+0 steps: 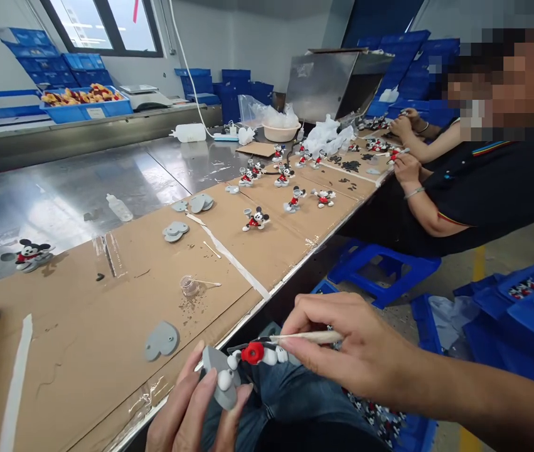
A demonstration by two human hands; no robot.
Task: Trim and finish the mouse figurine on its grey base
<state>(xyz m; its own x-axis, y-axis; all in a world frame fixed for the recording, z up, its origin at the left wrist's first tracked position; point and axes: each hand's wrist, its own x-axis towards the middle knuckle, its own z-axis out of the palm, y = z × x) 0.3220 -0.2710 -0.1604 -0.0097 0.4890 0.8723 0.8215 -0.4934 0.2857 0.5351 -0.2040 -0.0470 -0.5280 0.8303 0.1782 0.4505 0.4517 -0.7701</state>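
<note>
While it hangs low over the person's lap, just off the near edge of the worktop (106,188), the small mouse figurine with red shorts on a grey heart-shaped base (236,367) lies on its side, its long axis running roughly left to right, base toward the left and the black head end toward the right. The left hand (191,408) comes up from below, its fingers (210,383) clamped on the grey base. The right hand (361,351) reaches in from the right, fingers pinched together on a thin pale wooden stick (307,338) that lies nearly level, its tip pointing left at the red shorts.

On the brown cardboard sheet (106,326) covering the worktop, a loose grey heart-shaped base (160,341) lies near the edge, with a small clear cup (189,285) a little farther in. Beyond it are stacked grey bases (175,231) and a finished figurine (256,220) standing alone. Another finished figurine (29,254) sits far left on bare metal. Farther along, a group of figurines (285,176) stands near a seated co-worker's hands (405,169). At the back, a blue crate of coloured parts (83,103) rests on a raised ledge below the window.
</note>
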